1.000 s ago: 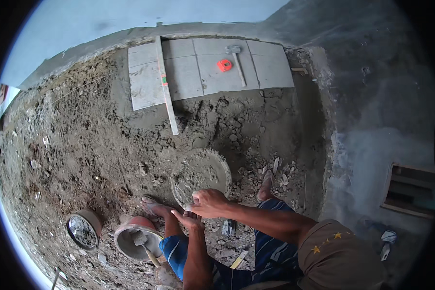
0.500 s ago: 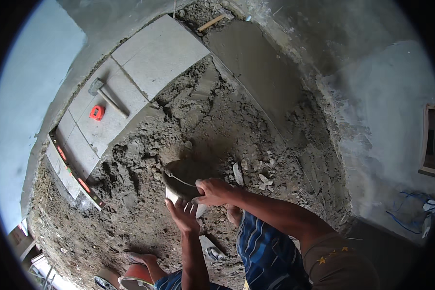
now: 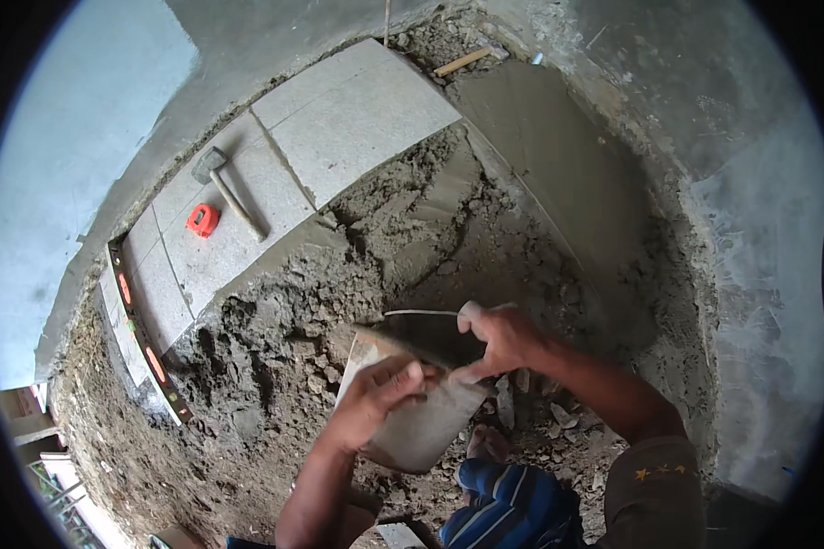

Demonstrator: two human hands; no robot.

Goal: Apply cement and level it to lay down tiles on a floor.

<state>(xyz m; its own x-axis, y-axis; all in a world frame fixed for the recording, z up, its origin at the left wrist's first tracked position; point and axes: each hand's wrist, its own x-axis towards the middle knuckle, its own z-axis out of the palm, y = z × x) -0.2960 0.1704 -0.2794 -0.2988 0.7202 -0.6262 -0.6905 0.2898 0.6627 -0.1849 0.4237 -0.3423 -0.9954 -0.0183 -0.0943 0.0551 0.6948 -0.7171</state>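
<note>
Rubbly ground (image 3: 275, 366), grey bucket (image 3: 430, 426) between left hand (image 3: 372, 401) and right hand (image 3: 505, 340)

A building site: tiles (image 3: 366, 110) cover part of the dirt floor (image 3: 201, 462) beside smoothed mortar (image 3: 549, 156); a mallet (image 3: 211, 165), tape measure (image 3: 202, 220) and level (image 3: 142, 337) lie out; grey render (image 3: 705, 91) coats a wall.

Upper L: mallet (image 3: 238, 205) & tape meas. (image 3: 202, 220) on tiles (image 3: 366, 119), tape L of mallet; level (image 3: 137, 331) at tiles' L end; lower ctr: bucket (image 3: 430, 425) behind L hand (image 3: 375, 403).
</note>
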